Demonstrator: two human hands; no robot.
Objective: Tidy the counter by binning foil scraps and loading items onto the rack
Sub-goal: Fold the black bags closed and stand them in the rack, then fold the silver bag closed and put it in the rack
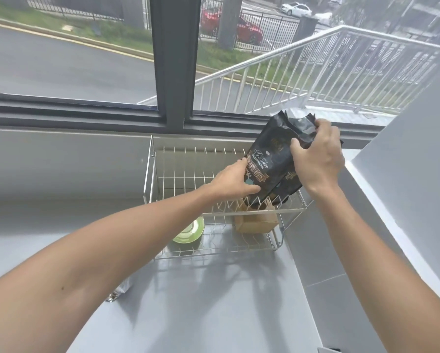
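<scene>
A two-tier wire rack [178,174] stands on the grey counter by the window. A black coffee bag [272,159] leans tilted on the right end of the rack's upper tier. My right hand [318,154] grips the bag's crumpled top. My left hand [231,182] presses flat against the bag's lower front. On the lower tier lie a green saucer [191,230] and a brown paper box [256,222]. A foil scrap [119,291] peeks out from under my left forearm on the counter.
A window sill and dark frame [173,72] run behind the rack. A white wall [405,161] slopes along the right side. The grey counter [214,301] stretches toward me in front of the rack.
</scene>
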